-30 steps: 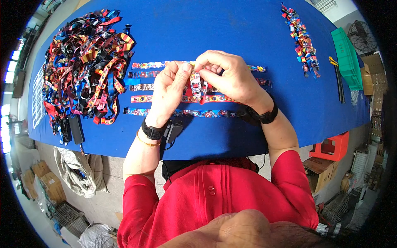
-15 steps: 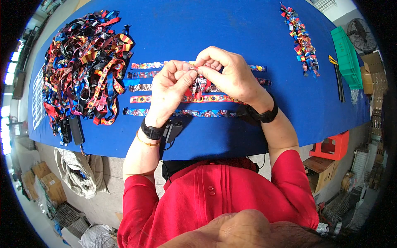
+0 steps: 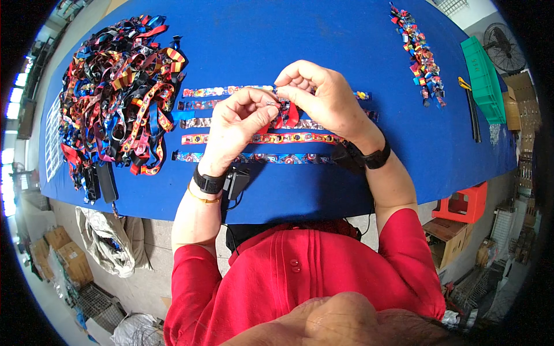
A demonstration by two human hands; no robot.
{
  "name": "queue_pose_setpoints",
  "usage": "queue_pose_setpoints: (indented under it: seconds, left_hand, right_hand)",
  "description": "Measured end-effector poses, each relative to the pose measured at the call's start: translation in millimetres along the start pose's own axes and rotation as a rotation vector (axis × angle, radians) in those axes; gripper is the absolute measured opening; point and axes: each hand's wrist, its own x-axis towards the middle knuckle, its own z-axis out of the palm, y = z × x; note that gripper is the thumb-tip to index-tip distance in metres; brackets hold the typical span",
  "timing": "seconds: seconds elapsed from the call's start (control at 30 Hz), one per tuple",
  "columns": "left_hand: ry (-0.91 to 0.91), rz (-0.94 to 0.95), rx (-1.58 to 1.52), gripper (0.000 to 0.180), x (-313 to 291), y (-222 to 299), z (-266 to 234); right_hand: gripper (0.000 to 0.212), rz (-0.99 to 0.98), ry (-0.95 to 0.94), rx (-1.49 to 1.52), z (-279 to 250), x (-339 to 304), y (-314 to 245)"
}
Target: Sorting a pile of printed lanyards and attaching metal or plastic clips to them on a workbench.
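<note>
Ribbon (image 3: 292,116), partly red, narrow, curled

Fisheye view from head height, downward onto the nearby blue table (image 3: 334,40), rim details uncertain

The straps (image 3: 294,138) are multicoloured and patterned, the tabletop (image 3: 288,34) plain blue.

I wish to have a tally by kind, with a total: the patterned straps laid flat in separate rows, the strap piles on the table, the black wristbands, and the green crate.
Flat patterned straps: 5, some partly hidden by the hands
Strap piles: 2
Black wristbands: 2
Green crate: 1
Total: 10
</note>
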Motion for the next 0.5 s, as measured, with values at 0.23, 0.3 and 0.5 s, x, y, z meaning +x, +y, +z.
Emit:
queue_pose_setpoints:
  seconds: [0.23, 0.3, 0.5]
  left_hand:
    - [0.016, -0.080, 0.063, 0.011, -0.9, 4.6, 1.0]
    - [0.011, -0.101, 0.064, 0.012, -0.7, 4.6, 0.6]
    - [0.068, -0.084, 0.065, 0.012, -0.5, 2.0, -0.4]
  right_hand:
    - [0.012, -0.019, -0.005, 0.048, 5.1, -0.5, -0.9]
    - [0.013, -0.038, -0.019, 0.052, 5.5, -1.4, -2.9]
    - [0.015, -0.080, -0.070, -0.002, 1.6, -1.5, -1.6]
